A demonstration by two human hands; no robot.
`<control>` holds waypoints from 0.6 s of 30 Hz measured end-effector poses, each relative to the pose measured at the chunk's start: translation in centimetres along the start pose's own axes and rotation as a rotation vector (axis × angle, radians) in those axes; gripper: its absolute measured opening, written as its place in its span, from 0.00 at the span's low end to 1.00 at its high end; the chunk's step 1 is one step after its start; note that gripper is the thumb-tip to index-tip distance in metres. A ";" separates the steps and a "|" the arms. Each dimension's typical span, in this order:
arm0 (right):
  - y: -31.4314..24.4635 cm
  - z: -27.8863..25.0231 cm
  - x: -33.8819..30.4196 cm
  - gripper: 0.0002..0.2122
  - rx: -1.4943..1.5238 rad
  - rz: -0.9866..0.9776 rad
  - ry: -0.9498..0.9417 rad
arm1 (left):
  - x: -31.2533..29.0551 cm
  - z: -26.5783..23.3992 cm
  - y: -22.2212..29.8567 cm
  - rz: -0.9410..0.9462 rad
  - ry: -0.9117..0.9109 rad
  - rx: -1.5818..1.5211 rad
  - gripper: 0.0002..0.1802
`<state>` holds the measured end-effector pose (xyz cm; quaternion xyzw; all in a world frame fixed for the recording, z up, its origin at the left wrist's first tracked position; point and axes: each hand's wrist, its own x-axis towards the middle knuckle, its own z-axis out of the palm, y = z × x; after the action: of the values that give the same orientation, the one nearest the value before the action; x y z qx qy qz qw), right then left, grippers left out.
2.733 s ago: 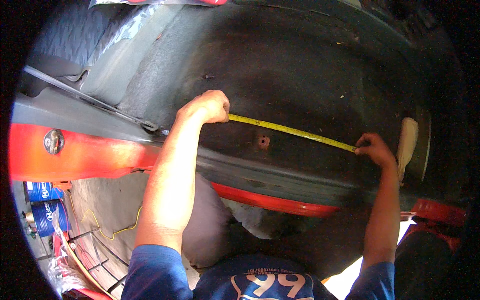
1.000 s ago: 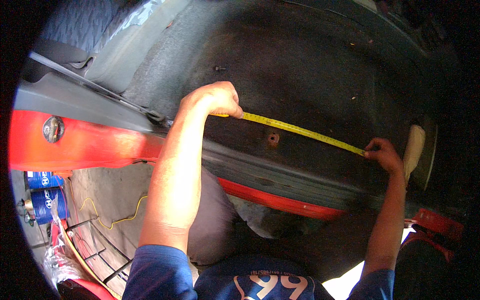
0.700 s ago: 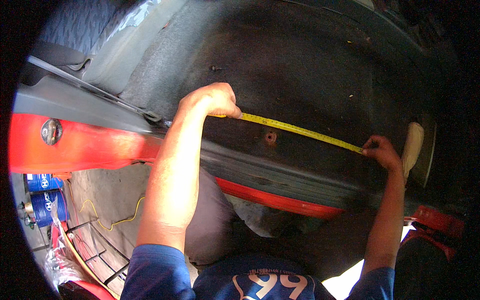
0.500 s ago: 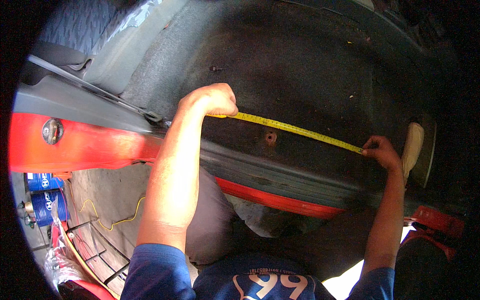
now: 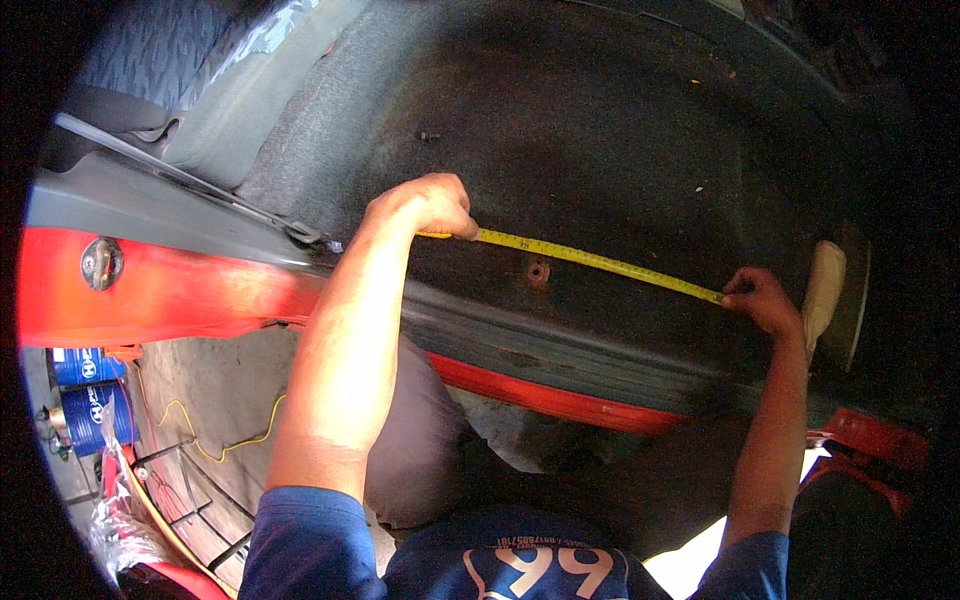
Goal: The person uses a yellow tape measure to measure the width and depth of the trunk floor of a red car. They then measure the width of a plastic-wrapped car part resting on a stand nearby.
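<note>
Yellow measuring tape [image 5: 605, 266], drawn out in a nearly straight strip between two bare hands, runs above or upon a car's dark carpeted floor [image 5: 590, 130], close to that floor's near edge and roughly parallel to it; whether the strip touches the carpet cannot be told. Along that edge runs a ridged grey sill [image 5: 530, 340], with a red body panel [image 5: 560, 398] below it. At the floor's right end, just past the right wrist, stands a tan, rounded piece [image 5: 825, 285]. The left hand [image 5: 432, 205] is curled over the tape toward the floor's left end, thumb and fingers closed on it, though the back of the hand hides most of the hold. The right hand [image 5: 762, 302] pinches the strip's right tip between thumb and fingers. The tape looks light, thin and springy: likely stiff enough to stay flat while pulled, yet apt to buckle if pushed or twisted, smooth enough to slide through a loose grip, and perhaps sharp along its edges. The tip seems the best place for a pinch, the flat faces the safest elsewhere. Between tape and sill sits a small rusty round fitting [image 5: 538, 274].
</note>
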<state>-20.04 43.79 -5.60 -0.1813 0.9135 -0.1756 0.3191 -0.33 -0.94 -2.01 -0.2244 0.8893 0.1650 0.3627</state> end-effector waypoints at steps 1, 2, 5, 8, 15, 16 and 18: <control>0.0 -0.1 0.1 0.11 0.017 0.015 -0.024 | 0.2 0.2 0.0 -0.002 0.004 0.006 0.24; -0.1 -0.1 0.1 0.12 0.011 0.025 -0.036 | 0.3 0.3 0.0 -0.002 0.009 0.012 0.24; 0.0 -0.1 0.2 0.12 0.011 0.020 -0.033 | 0.7 1.1 -0.6 0.030 0.071 -0.009 0.22; 0.0 -0.1 0.3 0.12 -0.013 0.014 -0.031 | 1.6 1.9 -0.8 0.038 0.114 -0.003 0.21; -0.6 -0.2 0.0 0.12 0.058 0.036 -0.053 | 2.6 3.0 -0.8 0.059 0.190 0.044 0.19; -0.7 -0.2 -0.1 0.12 0.057 0.046 -0.050 | 2.6 2.9 -0.9 0.061 0.190 0.037 0.19; -0.7 -0.2 -0.2 0.12 0.057 0.058 -0.035 | 2.5 2.8 -0.9 0.068 0.185 0.028 0.19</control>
<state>-19.82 43.26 -5.04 -0.1485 0.9072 -0.1890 0.3453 0.15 -1.11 -5.81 -0.2033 0.9284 0.1432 0.2761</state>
